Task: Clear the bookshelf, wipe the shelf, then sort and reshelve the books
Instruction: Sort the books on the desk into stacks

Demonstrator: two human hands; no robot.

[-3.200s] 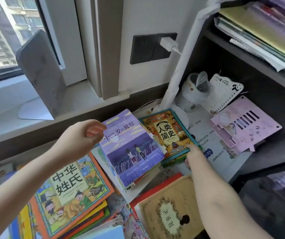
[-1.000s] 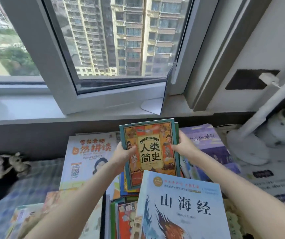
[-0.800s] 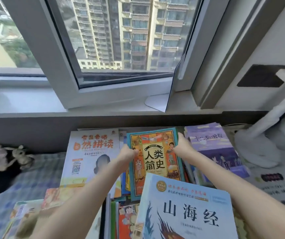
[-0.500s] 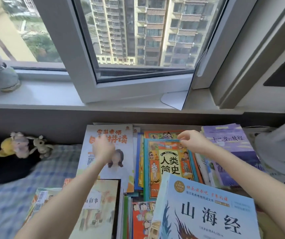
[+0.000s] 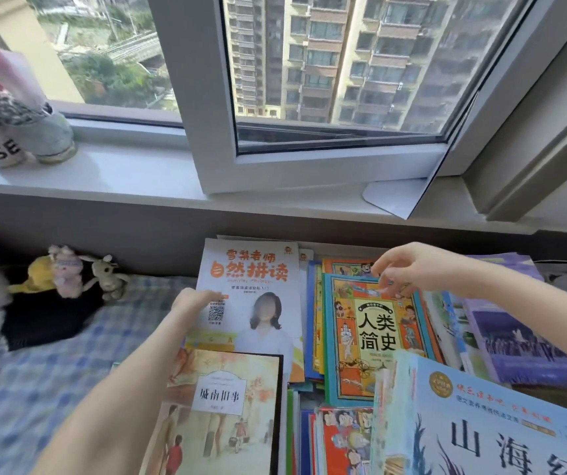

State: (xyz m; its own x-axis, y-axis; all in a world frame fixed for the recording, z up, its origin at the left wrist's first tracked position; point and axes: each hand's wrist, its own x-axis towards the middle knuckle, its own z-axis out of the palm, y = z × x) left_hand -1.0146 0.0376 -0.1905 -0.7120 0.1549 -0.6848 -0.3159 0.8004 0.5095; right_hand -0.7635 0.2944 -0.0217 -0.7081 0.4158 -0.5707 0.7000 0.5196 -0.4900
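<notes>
Teal-bordered book [image 5: 374, 334] lies atop the piles under the windowsill [image 5: 111, 180]; right hand [image 5: 409, 269] hovers over it, relaxed, empty; left hand [image 5: 194, 299] rests flat on the white book [image 5: 258, 279]; plush toys [image 5: 69, 274] sit further left

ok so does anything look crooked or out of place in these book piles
Nothing spilled or damaged. The light-blue book at lower right sits tilted, its edge propped on the teal-bordered book, which itself lies offset on its stack.

Bare hands, bare forearms.
Left hand [image 5: 194, 301] and right hand [image 5: 409, 272]: slender, uncovered from the fingers back along the forearms.
</notes>
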